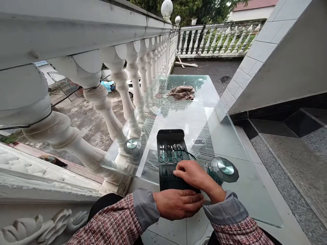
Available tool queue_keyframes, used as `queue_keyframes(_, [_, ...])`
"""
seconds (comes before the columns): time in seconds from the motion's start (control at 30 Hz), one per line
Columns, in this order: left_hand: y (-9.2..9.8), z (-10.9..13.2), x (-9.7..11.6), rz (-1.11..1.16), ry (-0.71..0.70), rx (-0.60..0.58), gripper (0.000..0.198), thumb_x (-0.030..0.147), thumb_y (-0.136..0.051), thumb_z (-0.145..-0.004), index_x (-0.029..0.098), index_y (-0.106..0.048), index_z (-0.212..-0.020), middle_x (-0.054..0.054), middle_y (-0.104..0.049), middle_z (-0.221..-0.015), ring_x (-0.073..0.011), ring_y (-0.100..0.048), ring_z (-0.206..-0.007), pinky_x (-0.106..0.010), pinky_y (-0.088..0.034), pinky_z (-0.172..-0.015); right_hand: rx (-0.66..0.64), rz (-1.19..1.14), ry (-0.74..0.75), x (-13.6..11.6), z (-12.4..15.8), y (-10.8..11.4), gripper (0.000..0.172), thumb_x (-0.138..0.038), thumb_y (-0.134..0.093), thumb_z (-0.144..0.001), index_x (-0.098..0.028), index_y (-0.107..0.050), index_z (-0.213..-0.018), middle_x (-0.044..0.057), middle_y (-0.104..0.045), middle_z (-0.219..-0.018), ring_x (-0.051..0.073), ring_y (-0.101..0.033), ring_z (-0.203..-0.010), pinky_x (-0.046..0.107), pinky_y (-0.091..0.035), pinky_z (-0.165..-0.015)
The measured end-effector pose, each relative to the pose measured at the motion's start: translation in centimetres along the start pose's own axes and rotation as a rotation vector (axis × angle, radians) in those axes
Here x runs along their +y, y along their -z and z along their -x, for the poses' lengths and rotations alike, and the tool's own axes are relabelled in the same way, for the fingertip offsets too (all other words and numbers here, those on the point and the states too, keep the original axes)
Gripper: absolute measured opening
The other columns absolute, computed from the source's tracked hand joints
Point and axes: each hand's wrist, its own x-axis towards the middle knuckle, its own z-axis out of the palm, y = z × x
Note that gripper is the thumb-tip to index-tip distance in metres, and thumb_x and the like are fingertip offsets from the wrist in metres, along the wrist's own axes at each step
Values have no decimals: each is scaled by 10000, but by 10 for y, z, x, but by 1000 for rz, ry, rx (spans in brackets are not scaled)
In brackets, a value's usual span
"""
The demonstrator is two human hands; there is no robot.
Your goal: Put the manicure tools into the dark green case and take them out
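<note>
A black manicure case (170,136) lies unfolded on the glass table. Its upper row holds small scissors (163,158) with teal handles, a second pair of teal-handled scissors (174,157) and nail clippers. Slim tools (166,171) sit in the lower row. My left hand (178,204) lies across the near end of the case, fingers stretched out and its thumb hidden. Over the lower row, my right hand (192,173) has thumb and fingers pressed together; whatever is between them is hidden. Several teal-handled tools (211,171) lie right of my right wrist.
The glass tabletop (235,190) has round metal mounts, one at the left (132,144) and one at the right (226,167). A crumpled brown cloth (182,92) lies at the far end. A white balustrade (112,115) borders the left; a tiled wall edge (245,71) rises right.
</note>
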Motion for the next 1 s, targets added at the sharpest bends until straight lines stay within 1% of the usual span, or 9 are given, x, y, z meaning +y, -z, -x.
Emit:
queue_keyframes(0.17, [0,0,1,12,9,-19,353,186,-330,-931,149,-587,-1170,-53,-494,-1310,-241,-328,-1316,-374,-229,-1143,6,47,23,-1,-5,-8,183,-286,-512,-819,-193,-593,-684,17,-630,-765,136,-521,-715,240,-311,-627])
queue_keyframes(0.3, [2,0,0,70,-1,-22,349,172,-349,-915,132,-605,-1150,-61,-508,-1292,-262,-323,-1317,-373,-241,-1134,176,12,-23,0,-16,-10,181,-272,-479,-831,-189,-567,-697,21,-610,-768,137,-509,-714,244,-311,-637])
queue_keyframes(0.4, [5,-1,-1,82,-5,-13,344,167,-363,-918,96,-592,-1165,-96,-488,-1311,-268,-362,-1292,-372,-244,-1128,293,-41,-79,13,-20,6,235,-315,-407,-851,-189,-542,-707,33,-603,-774,146,-511,-725,244,-328,-637])
queue_keyframes(0.5, [8,-1,-2,65,-2,-7,351,167,-370,-924,60,-559,-1200,-143,-407,-1380,-266,-364,-1293,-367,-253,-1118,453,-132,-143,37,-13,30,286,-405,-401,-819,-197,-525,-667,26,-593,-712,149,-504,-675,247,-344,-617])
queue_keyframes(0.53, [9,-1,-2,63,2,-7,354,165,-368,-925,52,-551,-1207,-151,-389,-1392,-264,-360,-1296,-363,-259,-1114,465,-137,-170,47,-9,38,294,-426,-413,-799,-201,-522,-646,19,-585,-680,148,-494,-644,248,-342,-600])
queue_keyframes(0.63, [10,-1,-2,69,8,-9,358,161,-362,-928,49,-541,-1217,-153,-381,-1399,-260,-359,-1297,-357,-273,-1106,363,-89,-228,73,6,49,306,-447,-439,-765,-208,-494,-582,-7,-553,-595,138,-476,-587,244,-313,-554])
queue_keyframes(0.77, [10,-2,-2,64,10,-4,351,159,-345,-935,65,-555,-1200,-145,-400,-1388,-254,-373,-1288,-351,-287,-1099,207,51,-275,87,17,42,303,-397,-453,-780,-202,-461,-549,-8,-539,-569,132,-468,-578,241,-276,-537])
queue_keyframes(0.9, [12,-3,-2,52,16,-8,347,152,-347,-930,80,-570,-1185,-137,-412,-1383,-243,-377,-1287,-343,-319,-1088,194,165,-319,85,18,32,284,-361,-462,-805,-200,-497,-574,17,-567,-599,135,-465,-558,251,-240,-517])
queue_keyframes(1.0, [12,-3,-3,60,12,-11,339,152,-369,-920,76,-577,-1176,-151,-408,-1383,-248,-380,-1286,-344,-347,-1072,240,236,-384,79,18,33,286,-381,-468,-816,-205,-542,-603,44,-601,-651,152,-483,-565,263,-230,-509])
